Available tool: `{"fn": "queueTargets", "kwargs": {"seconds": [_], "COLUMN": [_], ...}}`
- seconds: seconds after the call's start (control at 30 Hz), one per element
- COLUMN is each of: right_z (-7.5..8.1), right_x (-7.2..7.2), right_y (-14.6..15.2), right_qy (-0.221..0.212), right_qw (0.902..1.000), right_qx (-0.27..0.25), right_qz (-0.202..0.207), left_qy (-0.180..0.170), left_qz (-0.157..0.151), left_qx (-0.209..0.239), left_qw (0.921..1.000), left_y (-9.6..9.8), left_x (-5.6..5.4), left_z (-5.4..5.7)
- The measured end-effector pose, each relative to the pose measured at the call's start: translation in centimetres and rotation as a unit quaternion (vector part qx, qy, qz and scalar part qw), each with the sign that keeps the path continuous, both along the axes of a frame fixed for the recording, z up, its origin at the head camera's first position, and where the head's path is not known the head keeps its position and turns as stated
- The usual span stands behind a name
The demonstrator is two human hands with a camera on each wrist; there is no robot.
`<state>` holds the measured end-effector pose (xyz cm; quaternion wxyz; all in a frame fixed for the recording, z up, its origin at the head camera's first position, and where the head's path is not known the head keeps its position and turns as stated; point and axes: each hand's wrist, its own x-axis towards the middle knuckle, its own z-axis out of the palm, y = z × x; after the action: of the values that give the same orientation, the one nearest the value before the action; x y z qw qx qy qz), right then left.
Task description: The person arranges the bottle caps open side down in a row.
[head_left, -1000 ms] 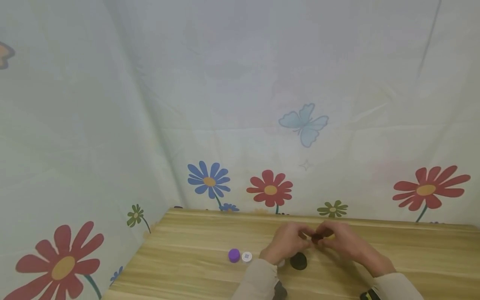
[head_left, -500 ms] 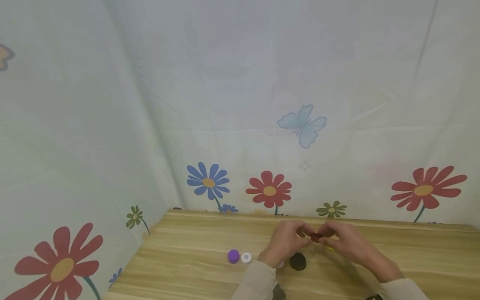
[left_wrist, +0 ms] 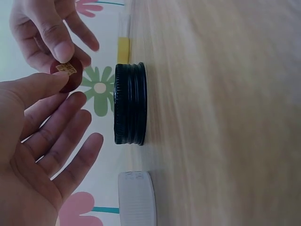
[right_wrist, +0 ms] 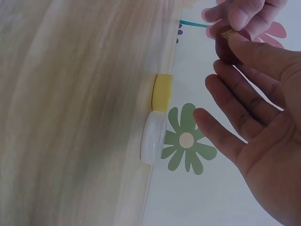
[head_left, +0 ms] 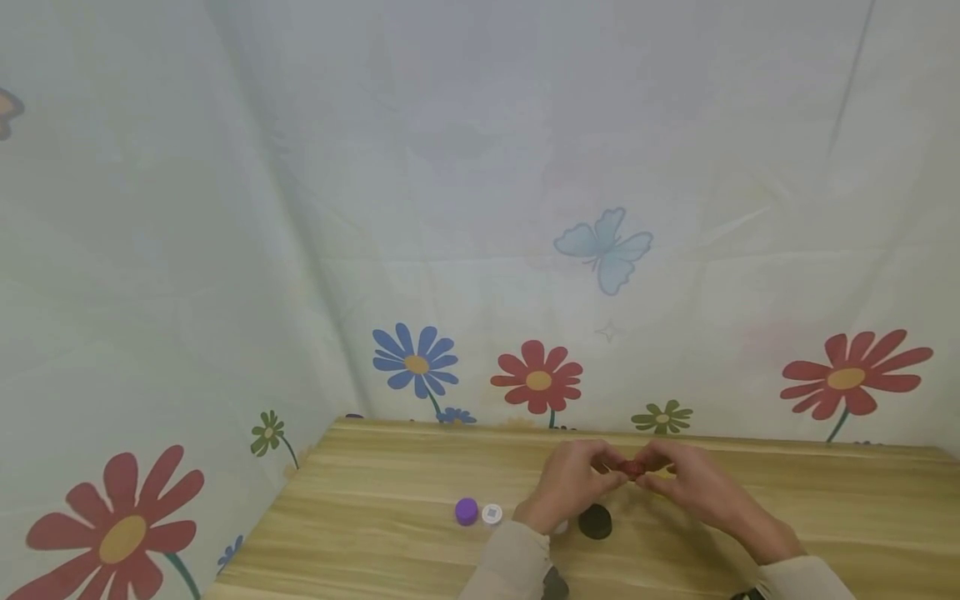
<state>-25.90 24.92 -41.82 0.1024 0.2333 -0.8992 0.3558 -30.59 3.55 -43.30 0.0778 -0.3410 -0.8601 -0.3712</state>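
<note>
A small dark red round cap (head_left: pixel 632 469) with a gold mark on its face is held up above the table between both hands. My left hand (head_left: pixel 572 483) pinches one side of it between thumb and forefinger. From the other side my right hand (head_left: pixel 697 485) pinches it the same way. In the left wrist view the gold mark on the cap (left_wrist: pixel 74 84) shows beside the thumb tips, and the left hand's other fingers are spread loosely. The right wrist view shows the cap (right_wrist: pixel 225 51) partly covered by both thumbs. A black ridged lid (head_left: pixel 596 522) lies below the hands.
Left of the hands sit a purple cap (head_left: pixel 467 512) and a white round cap (head_left: pixel 492 514). A whitish ribbed cap (left_wrist: pixel 136 197) stands near the black lid. A yellow cap (right_wrist: pixel 162 92) and a clear ribbed cap (right_wrist: pixel 154 138) are beyond the right hand. A floral curtain (head_left: pixel 450 208) hangs behind.
The red cap has risen slightly and turned, so more of its red surface shows. Both hands keep their pinch on it; the right wrist has shifted a little to the right.
</note>
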Motion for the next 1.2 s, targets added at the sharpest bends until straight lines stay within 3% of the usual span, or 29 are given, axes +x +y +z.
{"fn": "queueTargets", "kwargs": {"seconds": [0.37, 0.63, 0.97, 1.2], "right_z": [0.03, -0.1, 0.04, 0.06], "right_x": [-0.04, -0.04, 0.14, 0.25], "right_y": [-0.25, -0.24, -0.32, -0.05], "right_qy": [-0.006, -0.032, -0.043, -0.028], "right_qw": [0.9999, 0.9976, 0.9969, 0.9983], "right_qx": [-0.012, -0.058, -0.062, -0.04], "right_qz": [-0.002, 0.021, 0.024, 0.03], "left_qy": [-0.014, -0.041, -0.029, -0.019], "left_qz": [-0.02, -0.039, -0.034, -0.03], "left_qx": [0.025, 0.046, 0.034, 0.017], "left_qw": [0.9994, 0.9973, 0.9984, 0.9992], "left_y": [-0.12, -0.06, -0.22, -0.28], "left_x": [0.08, 0.09, 0.25, 0.2], "left_z": [0.19, 0.26, 0.39, 0.39]}}
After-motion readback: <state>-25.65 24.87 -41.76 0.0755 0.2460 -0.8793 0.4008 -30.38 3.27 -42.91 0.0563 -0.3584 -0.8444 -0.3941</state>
